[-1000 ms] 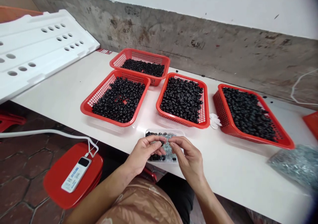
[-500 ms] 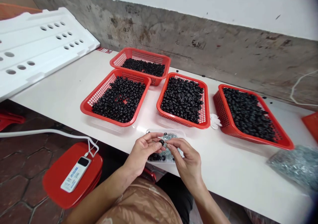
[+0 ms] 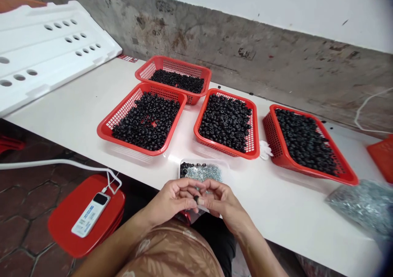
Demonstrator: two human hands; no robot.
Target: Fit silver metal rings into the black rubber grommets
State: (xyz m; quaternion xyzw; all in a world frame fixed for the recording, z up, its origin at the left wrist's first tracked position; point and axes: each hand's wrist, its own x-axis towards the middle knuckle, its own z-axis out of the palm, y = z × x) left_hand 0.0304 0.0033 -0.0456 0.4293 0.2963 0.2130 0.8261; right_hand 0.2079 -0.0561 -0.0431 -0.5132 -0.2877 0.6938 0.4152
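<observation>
Between my two hands, at the table's front edge, is a small round black part point(image 3: 196, 198). My left hand point(image 3: 172, 199) pinches it between thumb and fingers. The thumb of my right hand point(image 3: 225, 201) presses against the same part, its fingers curled behind. Just beyond my fingers sits a clear tray point(image 3: 226, 171) with small shiny metal pieces point(image 3: 204, 172) and black parts point(image 3: 186, 168) at its left side. My hands hide the tray's near side.
Several red baskets of black parts stand behind, one at the front left point(image 3: 104, 134). A bag of shiny pieces point(image 3: 362, 205) lies right, a white foam panel point(image 3: 46, 52) left. A white device point(image 3: 91, 215) rests on a red stool point(image 3: 64, 224).
Both hands have moved down toward my body, away from over the tray, and closer together. The right fingers have come onto the black part. The tray's contents show more.
</observation>
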